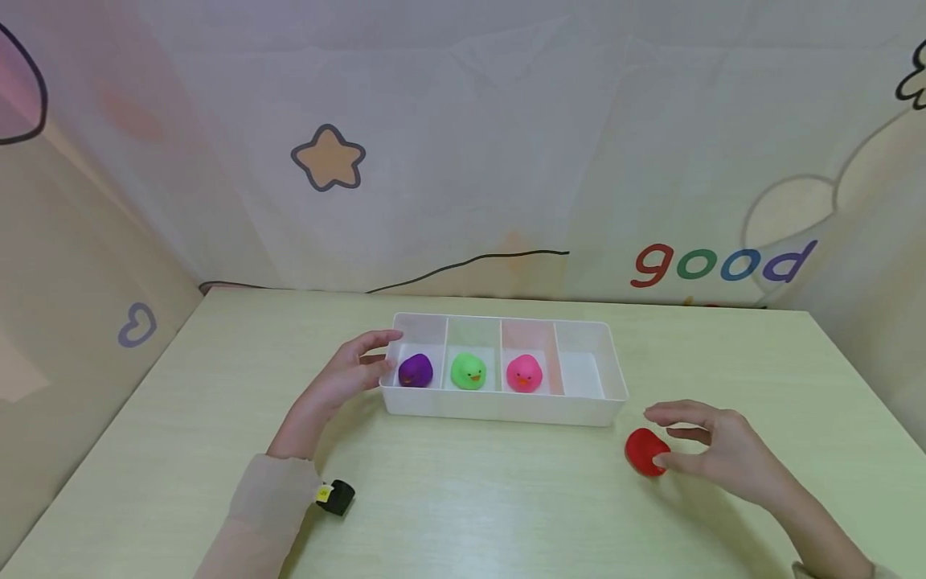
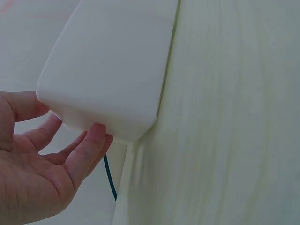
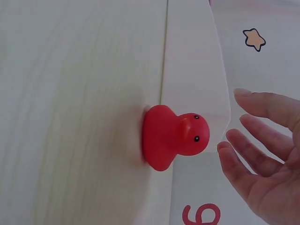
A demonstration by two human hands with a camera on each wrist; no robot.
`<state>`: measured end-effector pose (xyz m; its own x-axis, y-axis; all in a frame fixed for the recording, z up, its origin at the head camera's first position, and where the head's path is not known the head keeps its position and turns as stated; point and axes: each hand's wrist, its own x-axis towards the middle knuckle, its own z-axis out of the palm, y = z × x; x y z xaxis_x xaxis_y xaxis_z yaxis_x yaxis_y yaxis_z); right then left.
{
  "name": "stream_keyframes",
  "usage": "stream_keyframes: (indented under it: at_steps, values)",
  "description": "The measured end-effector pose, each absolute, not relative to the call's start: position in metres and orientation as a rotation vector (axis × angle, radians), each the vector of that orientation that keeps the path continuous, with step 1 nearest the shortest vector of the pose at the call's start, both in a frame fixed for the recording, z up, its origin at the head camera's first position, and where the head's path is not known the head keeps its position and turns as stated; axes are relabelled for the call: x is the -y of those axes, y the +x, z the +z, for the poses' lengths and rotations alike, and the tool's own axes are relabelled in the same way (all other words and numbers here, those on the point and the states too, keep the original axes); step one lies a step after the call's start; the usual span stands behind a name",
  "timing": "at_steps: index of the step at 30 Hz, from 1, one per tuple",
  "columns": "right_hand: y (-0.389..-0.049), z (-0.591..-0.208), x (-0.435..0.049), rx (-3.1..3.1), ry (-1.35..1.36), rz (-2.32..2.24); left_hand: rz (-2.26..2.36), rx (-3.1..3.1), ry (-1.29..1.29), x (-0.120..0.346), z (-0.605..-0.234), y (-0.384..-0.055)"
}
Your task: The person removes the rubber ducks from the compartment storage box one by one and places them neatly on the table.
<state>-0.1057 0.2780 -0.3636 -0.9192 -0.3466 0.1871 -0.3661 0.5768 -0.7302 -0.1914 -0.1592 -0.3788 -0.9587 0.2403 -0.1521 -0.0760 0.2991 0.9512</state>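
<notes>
A red rubber duck (image 1: 644, 452) stands upright on the table, off the right front corner of a white divided box (image 1: 499, 407). My right hand (image 1: 712, 450) hovers over it with thumb and fingers spread; the thumb overlaps the duck in the head view. From the right wrist, the duck (image 3: 164, 136) shows apart from the fingers. At the box's left end, my left hand (image 1: 354, 370) rests its fingertips against the end wall and rim. Inside the box sit a purple duck (image 1: 415, 371), a green duck (image 1: 468, 371) and a pink duck (image 1: 524, 373), each in its own compartment.
The box's rightmost compartment (image 1: 581, 370) shows a bare floor. A light wooden table (image 1: 477, 498) lies beneath everything. A printed cloth (image 1: 463, 161) hangs along its back edge. A small black block (image 1: 336, 498) with a yellow label sits by the left sleeve.
</notes>
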Motion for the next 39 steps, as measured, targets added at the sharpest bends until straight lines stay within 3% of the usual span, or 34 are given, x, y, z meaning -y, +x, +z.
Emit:
stream_keyframes:
  at_steps: [14, 39]
  values:
    - [-0.119, -0.338, -0.252, 2.725, 0.634, 1.282, 1.693, -2.304, 0.147, 0.161, -0.380, -0.193]
    - [-0.153, -0.331, -0.188, 2.764, 0.639, 1.401, 1.711, -2.303, 0.157, 0.161, -0.380, -0.193]
